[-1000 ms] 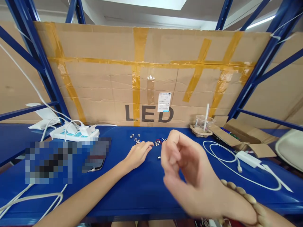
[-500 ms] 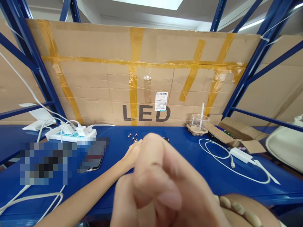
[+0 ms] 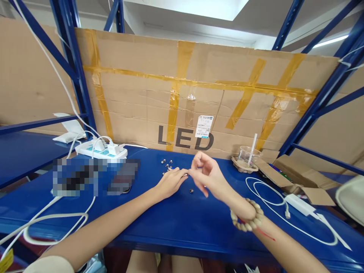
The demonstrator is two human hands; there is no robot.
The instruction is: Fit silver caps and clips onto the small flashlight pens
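My left hand (image 3: 172,182) rests low over the blue table, its fingers pressed together around a small shiny metal piece at the fingertips, mostly hidden. Close against those fingertips is my right hand (image 3: 209,175), thumb and index finger pinched, other fingers curled; whatever sits in the pinch is too small to make out. A single small metal part (image 3: 191,191) lies on the table just below the two hands. Several more such metal parts (image 3: 163,161) are scattered behind my left hand, some partly covered by it.
On the left are a white power strip (image 3: 102,149), a phone (image 3: 125,176) and white cables. To the right stand a plastic cup (image 3: 248,155) with a straw, an opened cardboard box (image 3: 298,178) and a white charger (image 3: 300,203) with its cable. Taped cardboard (image 3: 136,106) closes off the back.
My right hand has moved away from in front of the camera, down and forward to my left hand's fingertips. The view has shifted, and the lone metal part now shows.
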